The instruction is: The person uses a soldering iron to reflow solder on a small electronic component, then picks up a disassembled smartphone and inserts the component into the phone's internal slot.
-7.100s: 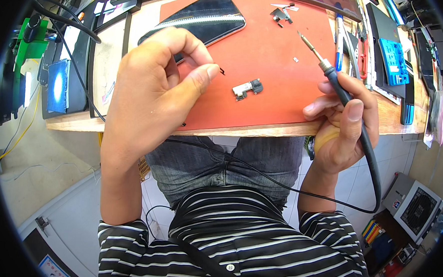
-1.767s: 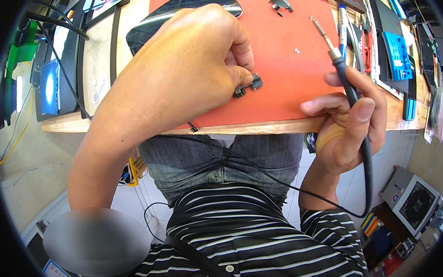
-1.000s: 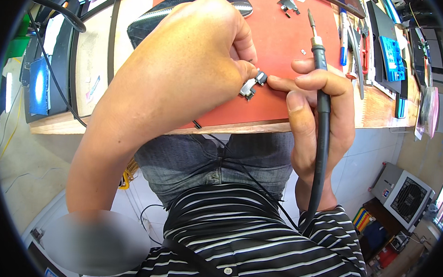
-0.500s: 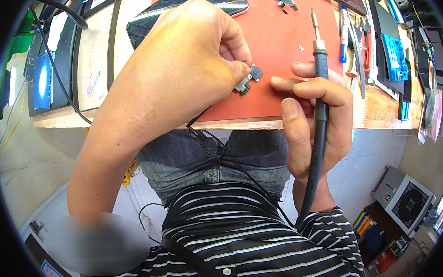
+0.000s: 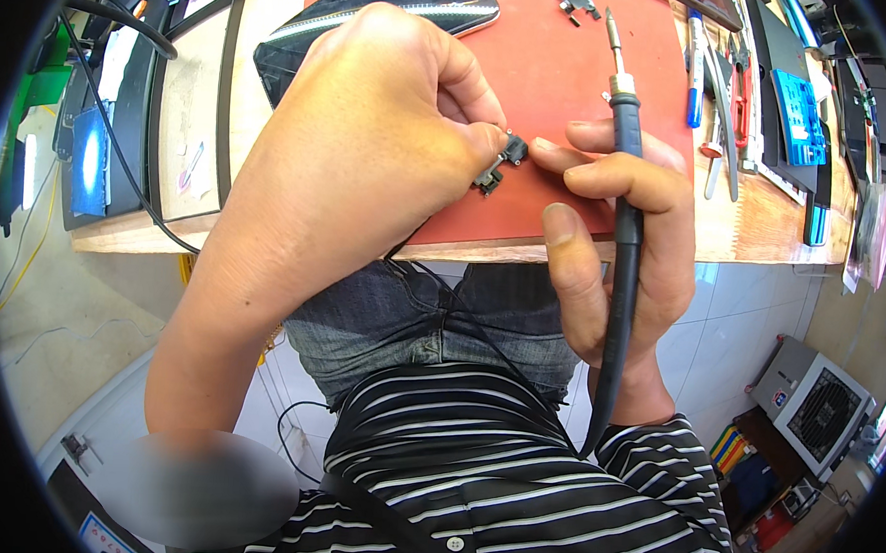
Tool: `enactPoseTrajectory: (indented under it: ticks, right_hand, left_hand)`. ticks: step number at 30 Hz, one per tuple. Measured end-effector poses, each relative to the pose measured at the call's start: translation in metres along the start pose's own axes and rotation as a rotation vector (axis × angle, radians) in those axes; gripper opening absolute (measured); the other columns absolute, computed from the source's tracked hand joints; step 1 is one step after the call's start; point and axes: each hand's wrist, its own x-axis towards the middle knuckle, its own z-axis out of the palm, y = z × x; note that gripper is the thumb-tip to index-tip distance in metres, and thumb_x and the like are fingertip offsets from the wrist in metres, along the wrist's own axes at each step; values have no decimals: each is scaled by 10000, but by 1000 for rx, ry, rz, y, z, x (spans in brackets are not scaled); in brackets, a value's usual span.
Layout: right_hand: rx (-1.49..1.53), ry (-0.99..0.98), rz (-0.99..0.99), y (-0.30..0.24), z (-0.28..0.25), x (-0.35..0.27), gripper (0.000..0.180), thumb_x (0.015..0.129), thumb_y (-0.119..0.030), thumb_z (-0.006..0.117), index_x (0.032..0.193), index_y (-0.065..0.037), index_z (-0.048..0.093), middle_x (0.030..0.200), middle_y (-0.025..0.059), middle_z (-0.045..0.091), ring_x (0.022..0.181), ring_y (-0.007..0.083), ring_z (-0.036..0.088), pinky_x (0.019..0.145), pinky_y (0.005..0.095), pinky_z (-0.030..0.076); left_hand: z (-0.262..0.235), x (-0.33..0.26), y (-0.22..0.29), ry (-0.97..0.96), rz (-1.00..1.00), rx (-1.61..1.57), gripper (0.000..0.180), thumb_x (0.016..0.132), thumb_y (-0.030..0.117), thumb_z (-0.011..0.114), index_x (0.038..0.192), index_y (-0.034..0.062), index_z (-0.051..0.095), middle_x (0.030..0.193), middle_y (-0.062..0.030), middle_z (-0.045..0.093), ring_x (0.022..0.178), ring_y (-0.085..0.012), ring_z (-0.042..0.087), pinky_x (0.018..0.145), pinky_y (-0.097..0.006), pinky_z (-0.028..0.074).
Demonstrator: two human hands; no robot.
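Between the thumb and fingers of my left hand [image 5: 371, 123] is a small dark electronic module [image 5: 513, 152] with metal bits, pinched just above the red mat [image 5: 554, 72]. The thumb and fingertips hide part of it. A soldering iron [image 5: 627, 136] with a dark handle rests across the fingers of my right hand [image 5: 661, 223], its bare metal tip pointing away toward the far side of the mat. The right index and middle fingertips reach toward the module's right side, close to it. My right thumb is held apart from them.
Behind my left hand lies a black glossy panel [image 5: 417, 5]. Another small dark part [image 5: 578, 1] sits at the mat's far edge. To the right are a blue marker [image 5: 695, 69], tweezers [image 5: 729, 121], red-handled pliers [image 5: 742, 82] and a blue plastic tray [image 5: 800, 115]. A black cable [image 5: 119, 149] runs down the left.
My right hand has shifted left with the soldering iron, bringing its fingertips nearer the module. My left hand has moved slightly and still pinches the module.
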Motion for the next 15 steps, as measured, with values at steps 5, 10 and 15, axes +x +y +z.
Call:
enactPoseTrajectory:
  ticks: [5,10,15]
  right_hand:
    - [8,5,16,-2,0,1,252,782,41,682,1030,14,646,975,152,679,1025,331,647,895,413,529]
    - [13,9,15,-1,0,1,255,777,48,682,1028,19,645,965,153,679,1015,329,651,886,415,534]
    - [20,20,16,1,1,-1,252,780,48,680,1028,22,645,977,164,680,1018,320,656,885,404,540]
  left_hand:
    - [2,-1,-4,46,37,17,55,844,-6,748,843,-49,713,750,-66,715,666,-79,668,594,-212,529]
    - [4,-3,-3,74,45,17,62,839,-6,749,849,-55,714,757,-61,710,669,-68,660,597,-204,523]
    - [5,-4,-7,87,60,9,58,836,-11,754,851,-52,715,763,-62,710,667,-66,655,594,-200,518]
